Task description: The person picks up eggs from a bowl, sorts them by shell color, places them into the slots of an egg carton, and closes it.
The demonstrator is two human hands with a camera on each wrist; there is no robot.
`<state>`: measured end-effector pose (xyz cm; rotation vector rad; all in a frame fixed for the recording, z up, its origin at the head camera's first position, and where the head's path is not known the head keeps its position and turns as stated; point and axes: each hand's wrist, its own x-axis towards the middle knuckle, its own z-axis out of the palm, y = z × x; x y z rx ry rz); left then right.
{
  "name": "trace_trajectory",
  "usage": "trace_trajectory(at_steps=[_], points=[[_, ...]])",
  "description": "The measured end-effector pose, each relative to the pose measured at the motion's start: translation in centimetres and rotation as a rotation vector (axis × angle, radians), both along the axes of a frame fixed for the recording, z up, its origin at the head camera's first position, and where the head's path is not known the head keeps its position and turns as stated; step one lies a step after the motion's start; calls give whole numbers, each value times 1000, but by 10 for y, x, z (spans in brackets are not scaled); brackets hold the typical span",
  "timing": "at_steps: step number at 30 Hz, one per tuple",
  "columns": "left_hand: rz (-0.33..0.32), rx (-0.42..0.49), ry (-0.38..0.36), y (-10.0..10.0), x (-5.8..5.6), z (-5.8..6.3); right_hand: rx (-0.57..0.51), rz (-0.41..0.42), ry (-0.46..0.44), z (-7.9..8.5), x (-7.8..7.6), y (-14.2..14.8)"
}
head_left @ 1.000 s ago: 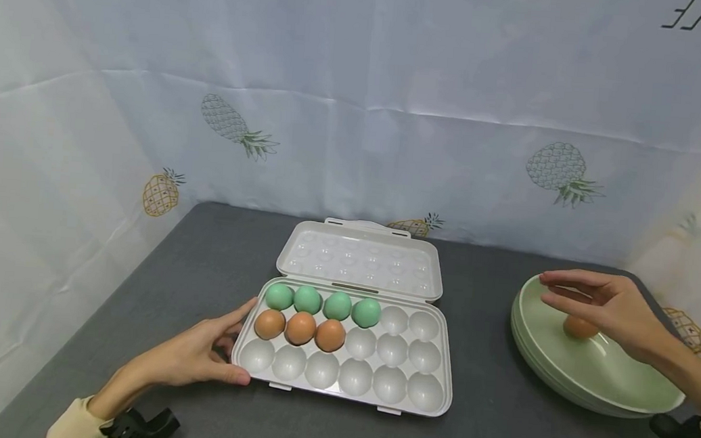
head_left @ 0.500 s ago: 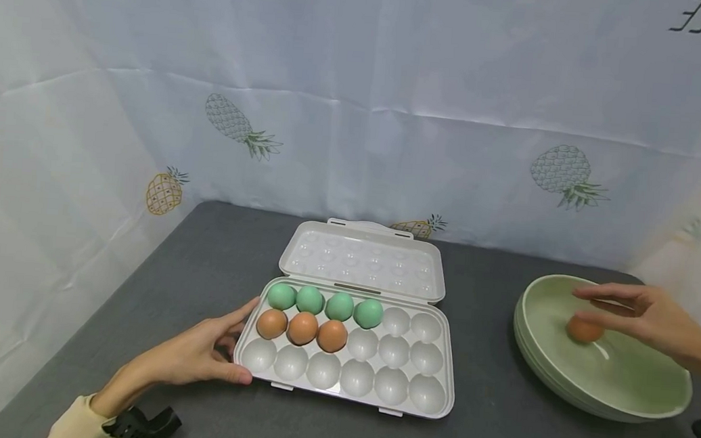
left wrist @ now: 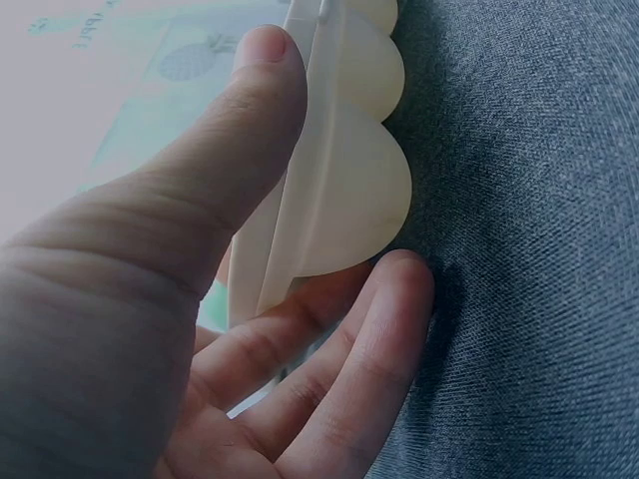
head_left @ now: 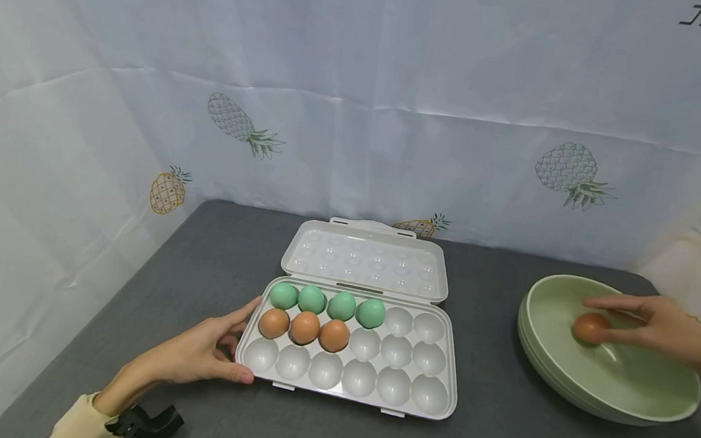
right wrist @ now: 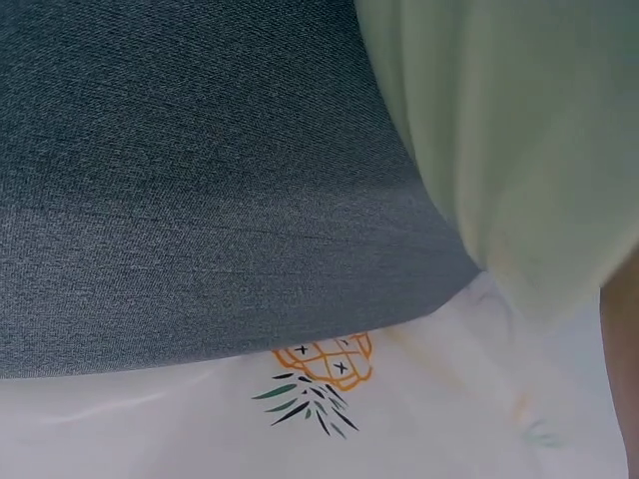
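An open white plastic egg box (head_left: 398,404) lies on the dark table with its lid folded back. Green eggs (head_left: 342,306) sit in its back row, with three brown eggs (head_left: 305,328) in the middle row. My left hand (head_left: 197,354) grips the box's left end; in the left wrist view the thumb (left wrist: 250,120) lies on the rim and the fingers (left wrist: 369,369) reach under the cups. At right, a brown egg (head_left: 590,328) rests in a pale green bowl (head_left: 638,382). My right hand (head_left: 663,329) is over it, thumb against the egg, fingers extended above.
The green bowl seems to be stacked on another, near the table's right edge. Dark grey tabletop (head_left: 483,418) runs between box and bowl. A white curtain (head_left: 391,161) printed with pineapples hangs behind the table. The right wrist view shows the green bowl's side (right wrist: 519,150), not the fingers.
My right hand has come down and to the right, so that its thumb now meets the brown egg in the bowl. My left hand keeps its hold on the box. The head view has shifted slightly.
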<state>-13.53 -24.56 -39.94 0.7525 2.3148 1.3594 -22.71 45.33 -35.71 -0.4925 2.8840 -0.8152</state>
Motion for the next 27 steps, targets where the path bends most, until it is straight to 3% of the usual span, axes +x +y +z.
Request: trace_trajectory(at_steps=[6,10,16,24,27], points=[[2,-4,3,0,0,-2,-94,118,32,-12,-7,-2],[2,-11,15,0,-1,-1,-57,83,100,-18,-7,-7],[-1,-8,10,-1,-1,-1,29,3,31,-19,-3,-18],[3,-6,19,-1,-1,-1,-122,177,52,-29,-5,-16],[2,-5,16,-1,0,-1,-121,190,85,-32,-4,-17]])
